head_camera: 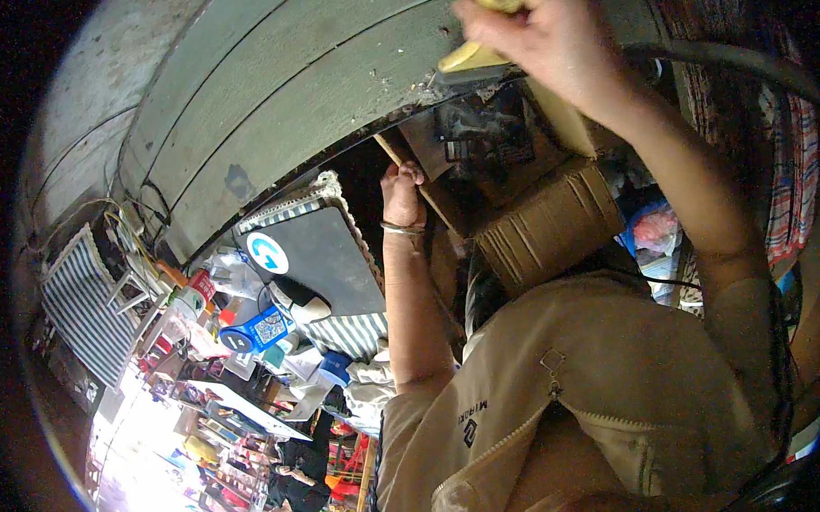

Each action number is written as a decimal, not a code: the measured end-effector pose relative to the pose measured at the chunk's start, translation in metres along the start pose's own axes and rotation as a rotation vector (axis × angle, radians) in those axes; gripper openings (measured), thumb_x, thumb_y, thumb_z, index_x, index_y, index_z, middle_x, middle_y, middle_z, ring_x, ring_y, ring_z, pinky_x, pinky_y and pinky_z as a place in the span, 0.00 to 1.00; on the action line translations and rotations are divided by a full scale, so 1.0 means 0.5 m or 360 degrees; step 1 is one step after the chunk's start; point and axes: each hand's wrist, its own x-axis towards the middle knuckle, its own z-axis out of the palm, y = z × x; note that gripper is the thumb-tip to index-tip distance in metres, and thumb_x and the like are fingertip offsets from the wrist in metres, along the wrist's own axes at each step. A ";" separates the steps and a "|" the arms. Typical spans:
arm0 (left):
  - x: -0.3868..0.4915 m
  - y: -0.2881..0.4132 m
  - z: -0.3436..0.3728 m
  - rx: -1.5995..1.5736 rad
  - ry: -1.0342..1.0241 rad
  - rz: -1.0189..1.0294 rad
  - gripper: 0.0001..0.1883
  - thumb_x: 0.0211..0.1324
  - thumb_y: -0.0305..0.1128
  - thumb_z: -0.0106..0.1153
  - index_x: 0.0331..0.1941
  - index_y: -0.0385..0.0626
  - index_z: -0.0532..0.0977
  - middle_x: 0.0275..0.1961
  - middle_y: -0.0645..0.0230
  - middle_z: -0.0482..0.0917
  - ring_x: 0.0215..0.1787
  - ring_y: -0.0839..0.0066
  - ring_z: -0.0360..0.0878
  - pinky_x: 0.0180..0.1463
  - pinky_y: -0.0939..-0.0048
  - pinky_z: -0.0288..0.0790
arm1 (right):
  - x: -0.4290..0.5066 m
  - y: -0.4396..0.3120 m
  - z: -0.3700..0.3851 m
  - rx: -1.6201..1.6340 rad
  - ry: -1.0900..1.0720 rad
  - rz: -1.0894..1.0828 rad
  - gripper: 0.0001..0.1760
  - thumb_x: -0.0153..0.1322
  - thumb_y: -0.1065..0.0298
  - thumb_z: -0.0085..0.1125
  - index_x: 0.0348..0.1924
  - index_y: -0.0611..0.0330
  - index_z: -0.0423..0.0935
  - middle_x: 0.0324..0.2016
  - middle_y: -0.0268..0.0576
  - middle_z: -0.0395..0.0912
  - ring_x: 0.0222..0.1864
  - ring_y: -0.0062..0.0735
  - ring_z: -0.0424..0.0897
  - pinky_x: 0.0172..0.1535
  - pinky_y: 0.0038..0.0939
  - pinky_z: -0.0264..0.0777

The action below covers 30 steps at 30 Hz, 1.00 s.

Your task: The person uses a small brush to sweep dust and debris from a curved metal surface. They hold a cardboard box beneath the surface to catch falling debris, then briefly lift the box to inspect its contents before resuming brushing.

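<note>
My left hand (402,188), with a bangle at its wrist, is curled at the thin edge of an open cardboard box (548,224), below the greenish panelled surface (296,97). My right hand (544,34) grips a yellow tool (469,56) with a dark grey lower edge. That tool lies against the panelled surface near its rim, and my fingers and the top of the frame hide part of it; its exact kind cannot be told. Bits of pale debris (421,90) lie on the surface beside it. Inside the box is a dark item, hard to make out.
Left of my left arm, a dark flat panel with a round logo (322,259) lies on striped cloth (348,332), near a blue sign bearing a printed code (267,331). Cables (120,212) run at the far left. A person in black (299,470) is among shelves of goods. A dark hose-like thing (721,52) passes behind my right arm.
</note>
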 end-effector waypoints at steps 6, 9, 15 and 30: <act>-0.014 0.014 0.005 0.0097 0.0177 -0.0147 0.06 0.53 0.31 0.47 0.26 0.42 0.67 0.24 0.72 0.68 0.28 0.78 0.64 0.37 0.76 0.60 | -0.017 0.014 0.001 0.0049 -0.0131 0.0198 0.08 0.66 0.69 0.59 0.25 0.61 0.71 0.21 0.36 0.76 0.24 0.24 0.76 0.27 0.27 0.71; -0.020 0.017 0.011 0.0094 0.0138 -0.0025 0.06 0.53 0.31 0.46 0.26 0.42 0.67 0.24 0.71 0.69 0.27 0.78 0.63 0.37 0.76 0.59 | -0.016 0.007 0.004 -0.0006 -0.0004 0.0123 0.08 0.66 0.70 0.59 0.25 0.60 0.71 0.22 0.38 0.76 0.23 0.24 0.76 0.27 0.26 0.71; -0.030 0.020 0.009 0.0001 0.0189 0.0012 0.05 0.52 0.30 0.46 0.24 0.44 0.66 0.23 0.72 0.67 0.26 0.78 0.62 0.35 0.76 0.58 | -0.021 0.007 0.017 0.0000 0.0014 -0.0020 0.07 0.66 0.71 0.58 0.25 0.60 0.71 0.22 0.36 0.75 0.24 0.23 0.76 0.28 0.27 0.70; -0.033 0.001 -0.057 -0.0158 0.0190 -0.0036 0.10 0.55 0.37 0.52 0.24 0.45 0.67 0.25 0.73 0.66 0.30 0.79 0.63 0.39 0.76 0.59 | -0.036 0.002 0.050 0.0418 0.0280 0.0292 0.07 0.69 0.69 0.56 0.27 0.62 0.74 0.18 0.35 0.76 0.17 0.17 0.73 0.20 0.19 0.68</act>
